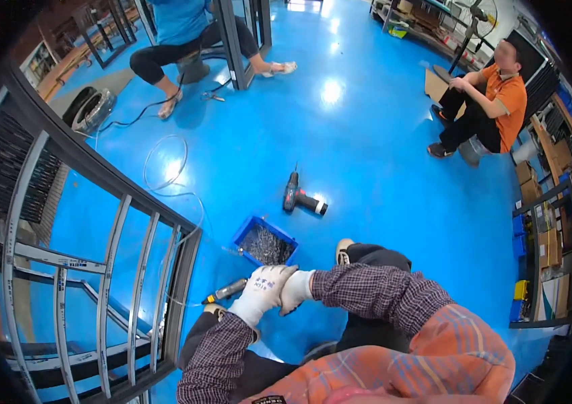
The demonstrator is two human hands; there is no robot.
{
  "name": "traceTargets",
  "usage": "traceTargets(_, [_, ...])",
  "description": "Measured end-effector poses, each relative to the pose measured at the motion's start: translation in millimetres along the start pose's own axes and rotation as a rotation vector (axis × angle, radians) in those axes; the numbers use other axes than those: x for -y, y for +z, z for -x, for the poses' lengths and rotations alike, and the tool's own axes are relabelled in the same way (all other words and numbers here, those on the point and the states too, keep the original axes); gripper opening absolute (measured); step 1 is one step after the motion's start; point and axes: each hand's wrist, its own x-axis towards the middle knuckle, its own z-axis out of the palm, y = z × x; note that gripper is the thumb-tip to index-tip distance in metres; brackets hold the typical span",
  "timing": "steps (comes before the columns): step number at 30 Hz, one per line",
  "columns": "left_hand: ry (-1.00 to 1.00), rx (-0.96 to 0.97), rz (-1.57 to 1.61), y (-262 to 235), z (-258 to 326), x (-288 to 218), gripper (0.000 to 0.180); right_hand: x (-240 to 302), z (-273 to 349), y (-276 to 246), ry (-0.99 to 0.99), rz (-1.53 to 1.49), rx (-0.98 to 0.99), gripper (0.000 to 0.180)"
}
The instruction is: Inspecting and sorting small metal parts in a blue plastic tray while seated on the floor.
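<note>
Both my hands wear white work gloves and meet in front of my knees. My left hand lies over my right hand, its fingers curled around the right glove. Most of the right hand's fingers are hidden under the left one. Just left of the hands, a slim grey and yellow power screwdriver lies on the blue floor, untouched. A blue bin of small metal screws stands right beyond my hands.
A red and black cordless drill lies farther out. A dark metal window frame with grey bars leans at my left. A clear hose loops on the floor. Two people sit beyond, one in blue, one in orange. Shelving stands at right.
</note>
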Motion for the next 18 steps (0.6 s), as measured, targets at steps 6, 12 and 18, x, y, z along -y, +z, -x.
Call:
traceTargets(6, [-0.050,0.075,0.016,-9,-9,-8,0.063,-15,-2,12,-0.007,0.051,-0.047,0.037])
traceTargets(12, [-0.058,0.107,-0.003,-13,-4,-7,0.069,5,3,-9,0.133,-0.036,0.133,0.038])
traceTargets(18, [-0.077,0.132,-0.023,-13,-7,-10,0.073,14,11,-22,0.160,-0.058,0.187,0.040])
